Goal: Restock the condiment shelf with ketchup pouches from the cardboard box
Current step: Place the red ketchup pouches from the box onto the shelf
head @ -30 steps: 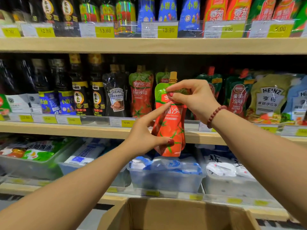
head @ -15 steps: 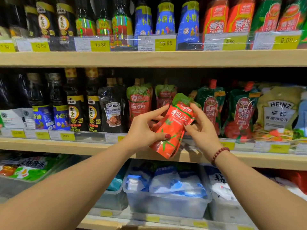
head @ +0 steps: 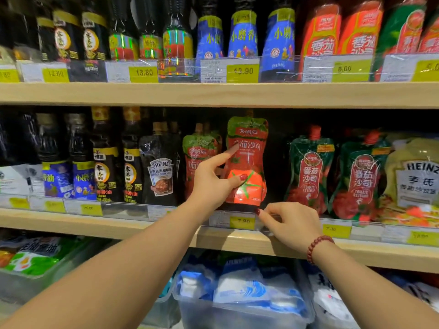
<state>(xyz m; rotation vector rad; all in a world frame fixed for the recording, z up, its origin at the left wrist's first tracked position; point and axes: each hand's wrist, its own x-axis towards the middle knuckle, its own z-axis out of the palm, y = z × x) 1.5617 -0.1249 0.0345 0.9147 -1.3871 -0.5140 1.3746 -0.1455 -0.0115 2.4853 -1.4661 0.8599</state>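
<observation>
Placing step | left hand [head: 211,181] gripped ketchup pouch [head: 249,148] | right hand [head: 292,224] loosely curled, empty, below those fingers [head: 242,177] | next move needed an upright release

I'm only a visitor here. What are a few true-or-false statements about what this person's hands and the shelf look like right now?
1. The left hand holds a red ketchup pouch upright at the middle shelf. True.
2. The right hand grips the same pouch. False: it is lower, at the price rail beside the yellow 7.90 tag, apart from the pouch.
3. A red beaded bracelet sits on the left wrist. False: it is on the right wrist.
4. Green ketchup pouches stand to the right of the red one. True.
5. The left index finger lies straight on the pouch's front. True.
</observation>
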